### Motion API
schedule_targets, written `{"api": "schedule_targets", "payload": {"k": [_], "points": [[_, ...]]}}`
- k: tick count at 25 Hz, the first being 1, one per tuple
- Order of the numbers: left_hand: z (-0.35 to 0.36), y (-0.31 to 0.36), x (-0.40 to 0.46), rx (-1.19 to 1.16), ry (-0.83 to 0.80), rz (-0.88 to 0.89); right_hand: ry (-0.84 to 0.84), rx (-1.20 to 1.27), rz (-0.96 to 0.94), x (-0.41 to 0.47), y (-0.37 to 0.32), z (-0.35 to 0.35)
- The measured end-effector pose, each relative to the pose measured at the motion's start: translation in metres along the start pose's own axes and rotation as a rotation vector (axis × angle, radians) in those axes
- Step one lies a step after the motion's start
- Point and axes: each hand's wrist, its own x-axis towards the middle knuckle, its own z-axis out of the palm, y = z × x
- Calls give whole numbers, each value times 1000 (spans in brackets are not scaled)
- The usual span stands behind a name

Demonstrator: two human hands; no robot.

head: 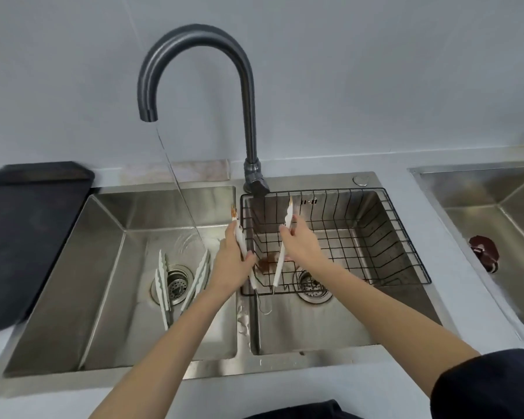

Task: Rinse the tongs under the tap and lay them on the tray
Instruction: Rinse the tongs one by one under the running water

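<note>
I hold one pair of white tongs spread apart above the divider between two sink basins. My left hand (232, 261) grips its left arm (239, 234), whose tip is smeared brown. My right hand (298, 246) grips its right arm (288, 220). The dark gooseneck tap (194, 40) runs a thin stream of water (179, 189) into the left basin, just left of my left hand. Two more white tongs (163, 279) (198, 276) lie on the left basin floor beside the drain. A black tray (28, 225) sits on the counter at the left.
A black wire basket (384, 237) sits in the right basin (406, 313), with brown residue on its floor near my hands. A third steel basin (496, 207) at the far right holds a dark red object (483, 252). A dark sleeve shows at the bottom right.
</note>
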Motion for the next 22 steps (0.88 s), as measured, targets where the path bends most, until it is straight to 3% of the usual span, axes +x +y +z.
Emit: {"api": "schedule_targets", "payload": {"k": [7,16,22], "points": [[-69,-53,-8,-58,85,-8,-57,45,-27,-5,-34,79],[-127,-105,14,-55,46,-138,-94,120,133,15,-65,152],[-142,-123,30,-212,5,-197,-76,447,337,40,-66,171]]}}
